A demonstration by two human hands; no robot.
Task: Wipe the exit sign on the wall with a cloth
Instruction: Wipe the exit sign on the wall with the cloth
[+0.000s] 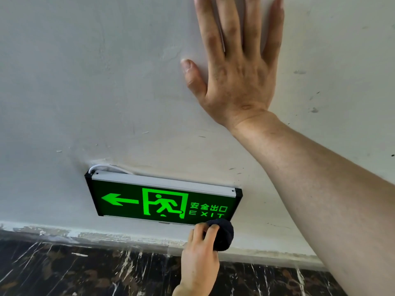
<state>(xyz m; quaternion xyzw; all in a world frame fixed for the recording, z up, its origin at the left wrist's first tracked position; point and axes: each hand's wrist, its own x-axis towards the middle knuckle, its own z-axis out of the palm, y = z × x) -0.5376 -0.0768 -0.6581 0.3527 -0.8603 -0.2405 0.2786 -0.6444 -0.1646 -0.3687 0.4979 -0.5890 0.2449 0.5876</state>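
A green lit exit sign (149, 199) with an arrow, a running figure and "EXIT" is mounted low on the white wall (85, 92). My left hand (199, 259) comes up from the bottom edge and grips a dark bunched cloth (224, 233). The cloth touches the sign's lower right corner, just under the word "EXIT". My right hand (237, 67) rests flat on the wall well above the sign, fingers spread, holding nothing. Its forearm runs down to the right edge of the view.
A white cable (102, 166) loops out of the wall at the sign's top left corner. Below the sign runs a pale, scuffed skirting strip (106, 233), then dark marbled floor (64, 272). The wall carries small scuffs and marks.
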